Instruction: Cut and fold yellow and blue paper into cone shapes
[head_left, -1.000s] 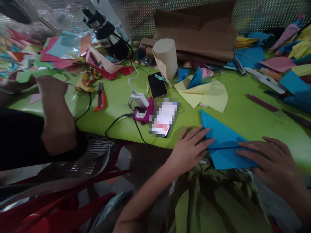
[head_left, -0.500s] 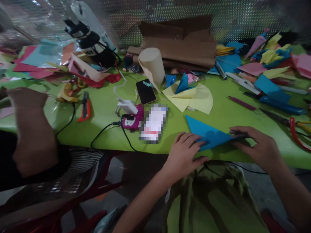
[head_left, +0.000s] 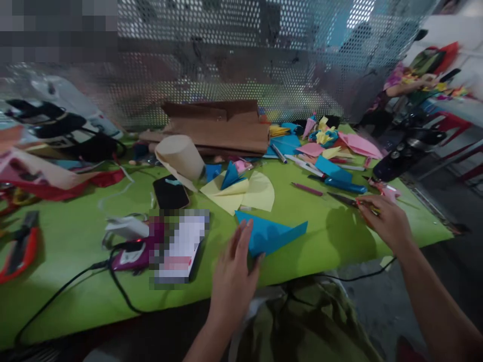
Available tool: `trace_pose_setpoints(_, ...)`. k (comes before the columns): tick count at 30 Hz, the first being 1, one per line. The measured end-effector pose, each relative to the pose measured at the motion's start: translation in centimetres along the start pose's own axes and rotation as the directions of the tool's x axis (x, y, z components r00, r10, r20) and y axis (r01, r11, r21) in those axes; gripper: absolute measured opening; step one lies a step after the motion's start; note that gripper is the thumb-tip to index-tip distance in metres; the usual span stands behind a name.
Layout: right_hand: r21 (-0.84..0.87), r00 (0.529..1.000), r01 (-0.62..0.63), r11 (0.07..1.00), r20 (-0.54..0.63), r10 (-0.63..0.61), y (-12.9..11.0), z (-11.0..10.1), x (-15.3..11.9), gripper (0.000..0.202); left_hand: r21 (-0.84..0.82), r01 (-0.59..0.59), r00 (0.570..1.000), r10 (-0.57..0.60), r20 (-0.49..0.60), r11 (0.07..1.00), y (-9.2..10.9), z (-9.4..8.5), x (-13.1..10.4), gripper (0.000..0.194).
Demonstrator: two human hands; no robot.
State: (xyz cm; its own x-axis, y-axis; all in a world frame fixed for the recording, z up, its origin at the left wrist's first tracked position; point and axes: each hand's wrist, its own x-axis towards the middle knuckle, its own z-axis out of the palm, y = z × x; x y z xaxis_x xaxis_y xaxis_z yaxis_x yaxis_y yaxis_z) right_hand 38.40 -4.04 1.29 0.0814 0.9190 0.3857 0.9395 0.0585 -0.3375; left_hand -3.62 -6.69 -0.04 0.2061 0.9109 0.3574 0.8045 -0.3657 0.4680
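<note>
A folded blue paper (head_left: pixel 269 235) lies on the green table, one flap raised at its right end. My left hand (head_left: pixel 236 256) touches its left edge, with the fingers partly spread and the thumb near the lower edge. Off to the right, my right hand (head_left: pixel 385 218) has its fingers closed round the handle of the scissors (head_left: pixel 342 199), whose dark blades point left on the table. Behind the blue paper are cut pieces of yellow paper (head_left: pixel 260 193) with a small blue folded piece (head_left: pixel 232 176) on top.
Left of my left hand lie a lit phone (head_left: pixel 181 249), a purple power adapter (head_left: pixel 132 257) with black cables, and a dark phone (head_left: pixel 170 193). A paper roll (head_left: pixel 181 156), brown paper (head_left: pixel 222 128), a pink pen (head_left: pixel 307 189) and a dark bottle (head_left: pixel 405 153) stand or lie further back.
The view has swung right. My right hand has let go of the blue paper and moved right to the scissors. My left hand stays at the paper's left side.
</note>
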Motion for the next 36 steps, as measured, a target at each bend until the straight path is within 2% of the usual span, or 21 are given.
trace_pose_setpoints(3, -0.128, 0.999, -0.011, 0.992, 0.035, 0.015, 1.9, -0.2, 2.0, 0.034, 0.184, -0.071, 0.994, 0.085, -0.072, 0.980, 0.8, -0.1, 0.1, 0.074)
trace_pose_setpoints(7, -0.226, 0.986, 0.043, 0.973, 0.169, -0.004, 3.4, 0.1, 5.5, 0.038, 0.274, -0.197, 0.977, 0.213, -0.032, 0.942, 1.5, 0.0, 0.4, 0.068)
trace_pose_setpoints(12, -0.155, 0.933, 0.150, 0.976, 0.349, -0.088, 4.2, 0.8, 8.8, 0.042, 0.218, -0.256, 0.966, 0.245, 0.077, 0.942, 1.9, 0.0, 0.8, 0.059)
trace_pose_setpoints(15, -0.124, 0.915, 0.157, 0.980, 0.391, -0.097, 4.3, 1.1, 9.5, 0.040, 0.151, -0.254, 0.964, 0.237, 0.122, 0.955, 2.0, -0.3, 0.8, 0.047)
trace_pose_setpoints(18, -0.118, 0.921, 0.130, 0.984, 0.382, -0.076, 4.3, 1.2, 9.6, 0.037, 0.076, -0.250, 0.956, 0.234, 0.175, 0.965, 2.1, -0.6, 0.7, 0.038)
trace_pose_setpoints(22, -0.143, 0.956, 0.045, 0.989, 0.294, -0.001, 4.3, 0.4, 9.1, 0.040, 0.033, -0.193, 0.945, 0.177, 0.274, 0.981, 2.5, -1.3, 0.8, 0.033)
trace_pose_setpoints(24, -0.147, 0.976, -0.018, 0.989, 0.210, 0.049, 4.6, -0.4, 8.4, 0.043, 0.016, -0.167, 0.932, 0.153, 0.330, 0.986, 2.7, -1.7, 1.0, 0.031)
trace_pose_setpoints(27, -0.017, 0.984, -0.077, 0.997, 0.157, 0.079, 5.0, -1.8, 6.5, 0.055, -0.012, -0.141, 0.900, 0.133, 0.416, 0.990, 2.9, -2.5, 1.2, 0.035)
trace_pose_setpoints(29, 0.124, 0.974, -0.044, 0.991, 0.225, 0.015, 4.9, -2.6, 4.7, 0.066, -0.025, -0.142, 0.875, 0.137, 0.464, 0.990, 3.0, -3.0, 1.3, 0.036)
trace_pose_setpoints(31, 0.165, 0.950, 0.009, 0.986, 0.306, -0.060, 4.3, -3.1, 2.7, 0.065, -0.026, -0.142, 0.856, 0.136, 0.499, 0.990, 3.1, -3.4, 1.4, 0.038)
trace_pose_setpoints(34, 0.218, 0.896, 0.054, 0.974, 0.420, -0.144, 2.6, -2.8, -0.1, 0.056, 0.023, -0.129, 0.857, 0.100, 0.506, 0.991, 3.8, -3.5, 1.5, 0.051)
trace_pose_setpoints(36, 0.262, 0.878, 0.043, 0.964, 0.450, -0.162, 1.5, -2.2, -1.7, 0.051, 0.074, -0.129, 0.863, 0.076, 0.500, 0.989, 4.5, -3.3, 1.8, 0.059)
